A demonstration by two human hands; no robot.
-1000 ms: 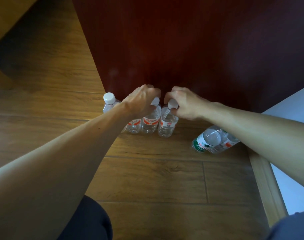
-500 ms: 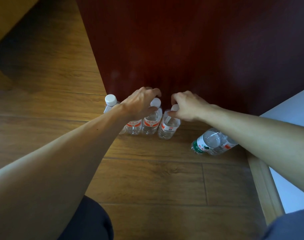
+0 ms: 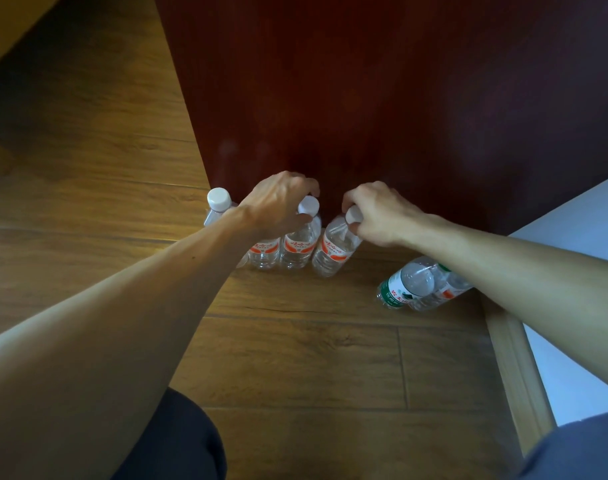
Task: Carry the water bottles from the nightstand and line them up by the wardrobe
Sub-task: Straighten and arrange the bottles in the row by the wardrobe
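Observation:
Several clear water bottles with white caps and red labels stand in a row on the wooden floor against the dark red wardrobe (image 3: 364,98). The leftmost bottle (image 3: 218,199) is mostly hidden behind my left forearm. My left hand (image 3: 278,206) curls over the top of the second bottle (image 3: 266,250), hiding its cap, with fingers beside the third bottle (image 3: 299,245). My right hand (image 3: 378,216) pinches the cap of the fourth bottle (image 3: 333,252), which leans to the right.
Two more bottles, a green-labelled one (image 3: 397,294) and a red-labelled one (image 3: 446,292), stand to the right, partly under my right forearm. A wooden skirting board (image 3: 513,358) and a white wall (image 3: 579,237) close off the right side. My knees show at the bottom edge.
The fourth bottle now leans more to the right under my right hand. My left hand has stayed on the tops of the row.

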